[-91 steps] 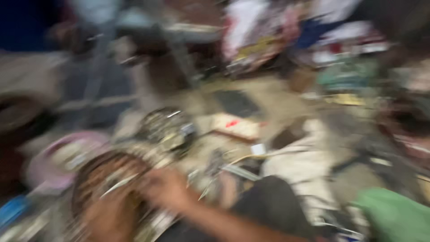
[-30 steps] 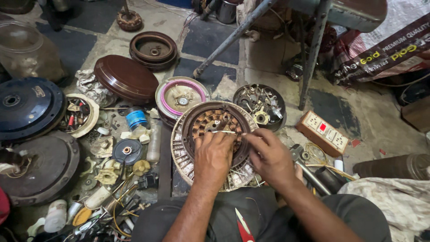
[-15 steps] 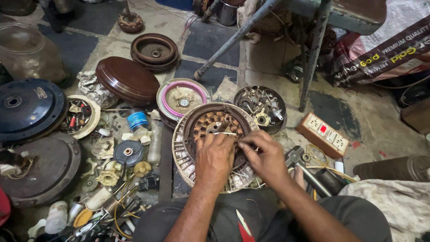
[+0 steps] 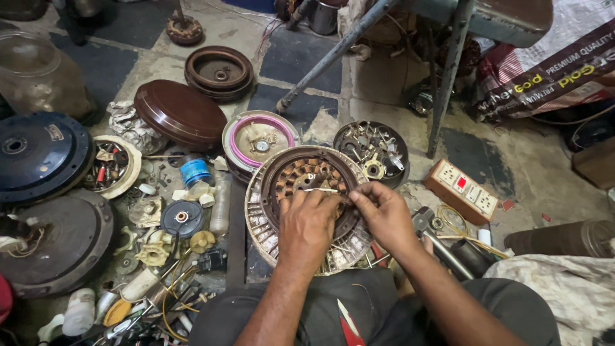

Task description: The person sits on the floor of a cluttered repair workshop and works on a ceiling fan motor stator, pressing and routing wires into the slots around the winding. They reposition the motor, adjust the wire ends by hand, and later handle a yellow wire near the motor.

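Note:
A round fan-motor stator [image 4: 282, 186] with copper windings lies on the floor in front of me. My left hand [image 4: 309, 224] rests flat on its near side, fingers pressed on the windings. My right hand [image 4: 383, 214] sits just to the right, thumb and forefinger pinched on a thin pale strip [image 4: 320, 190] that lies across the coil slots. Both forearms reach in from the bottom edge, over my dark-clothed lap.
Brown and dark blue motor covers [image 4: 179, 112] lie to the left, among small parts and a blue tape roll [image 4: 194, 172]. A tray of metal bits [image 4: 371, 150] sits beyond the stator. An orange switchboard [image 4: 462, 189] lies on the right, metal stand legs [image 4: 442, 83] behind.
The view has settled from a blur three seconds ago. Over the last second both hands stay on the stator, fingers shifting slightly along the windings.

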A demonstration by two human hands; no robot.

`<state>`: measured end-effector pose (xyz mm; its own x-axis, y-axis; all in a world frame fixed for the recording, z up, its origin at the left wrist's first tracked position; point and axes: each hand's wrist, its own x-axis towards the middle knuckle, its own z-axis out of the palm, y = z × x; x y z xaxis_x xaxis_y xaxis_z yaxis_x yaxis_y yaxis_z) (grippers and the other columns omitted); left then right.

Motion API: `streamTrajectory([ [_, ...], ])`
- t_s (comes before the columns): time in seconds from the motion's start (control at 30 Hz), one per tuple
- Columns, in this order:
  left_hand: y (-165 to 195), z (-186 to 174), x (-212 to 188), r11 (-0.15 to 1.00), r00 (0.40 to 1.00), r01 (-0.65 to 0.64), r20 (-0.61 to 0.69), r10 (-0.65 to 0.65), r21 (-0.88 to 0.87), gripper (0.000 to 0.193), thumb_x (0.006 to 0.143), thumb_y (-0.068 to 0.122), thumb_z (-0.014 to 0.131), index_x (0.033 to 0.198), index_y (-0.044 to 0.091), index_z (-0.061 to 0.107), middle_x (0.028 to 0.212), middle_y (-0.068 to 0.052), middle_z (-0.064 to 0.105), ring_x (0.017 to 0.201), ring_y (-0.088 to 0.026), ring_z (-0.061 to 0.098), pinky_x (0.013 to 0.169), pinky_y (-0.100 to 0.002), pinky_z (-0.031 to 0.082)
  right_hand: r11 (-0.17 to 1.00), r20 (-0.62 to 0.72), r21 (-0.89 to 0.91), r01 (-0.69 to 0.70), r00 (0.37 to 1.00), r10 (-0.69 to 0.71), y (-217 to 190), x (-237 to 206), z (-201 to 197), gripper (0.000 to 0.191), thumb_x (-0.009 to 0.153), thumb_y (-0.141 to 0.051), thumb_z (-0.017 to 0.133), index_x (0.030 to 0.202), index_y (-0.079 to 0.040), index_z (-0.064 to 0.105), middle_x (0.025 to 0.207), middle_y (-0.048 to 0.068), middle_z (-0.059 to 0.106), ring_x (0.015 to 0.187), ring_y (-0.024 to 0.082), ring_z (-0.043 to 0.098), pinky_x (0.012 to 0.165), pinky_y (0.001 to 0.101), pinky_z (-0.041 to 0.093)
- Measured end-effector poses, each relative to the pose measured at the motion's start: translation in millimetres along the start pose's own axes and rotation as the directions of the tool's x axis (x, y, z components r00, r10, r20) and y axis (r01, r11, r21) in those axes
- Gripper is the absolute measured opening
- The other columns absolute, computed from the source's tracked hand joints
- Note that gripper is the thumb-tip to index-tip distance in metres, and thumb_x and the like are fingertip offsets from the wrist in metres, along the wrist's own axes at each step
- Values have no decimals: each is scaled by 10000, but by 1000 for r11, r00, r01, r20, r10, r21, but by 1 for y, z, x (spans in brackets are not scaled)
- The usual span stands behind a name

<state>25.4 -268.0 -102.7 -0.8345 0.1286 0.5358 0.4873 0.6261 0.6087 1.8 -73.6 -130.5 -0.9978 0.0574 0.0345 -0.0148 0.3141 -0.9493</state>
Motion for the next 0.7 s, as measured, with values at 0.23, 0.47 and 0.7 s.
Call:
streamTrajectory([
  [0.23, 1, 2, 0, 1000, 1000, -5, -18, 5, -6, 202, 835, 131, 740, 1031, 156, 784, 965, -3, 703, 915, -254, 609, 802, -436, 421, 971, 25, 133, -199, 980, 198, -9, 5, 0, 131, 965, -161, 682, 977, -35, 716, 783, 6, 729, 583, 41, 578, 500, 207, 458],
  [0.47, 0, 4, 0, 1000, 1000, 7, 2, -7, -17, 187, 840, 153, 760, 1025, 146, 783, 962, -4, 691, 910, -246, 603, 818, -434, 425, 927, 29, 228, -299, 953, 300, -8, 8, -1, 144, 935, -160, 719, 979, -23, 730, 744, 16, 723, 543, 55, 571, 471, 213, 450],
  [0.7, 3, 2, 2, 1000, 1000, -9, -25, 8, -27, 184, 823, 170, 776, 1006, 146, 774, 978, -11, 689, 929, -262, 596, 818, -451, 418, 904, 53, 211, -371, 928, 368, -14, 10, -1, 144, 941, -159, 727, 997, -28, 739, 740, 19, 708, 536, 60, 560, 461, 214, 420],
])
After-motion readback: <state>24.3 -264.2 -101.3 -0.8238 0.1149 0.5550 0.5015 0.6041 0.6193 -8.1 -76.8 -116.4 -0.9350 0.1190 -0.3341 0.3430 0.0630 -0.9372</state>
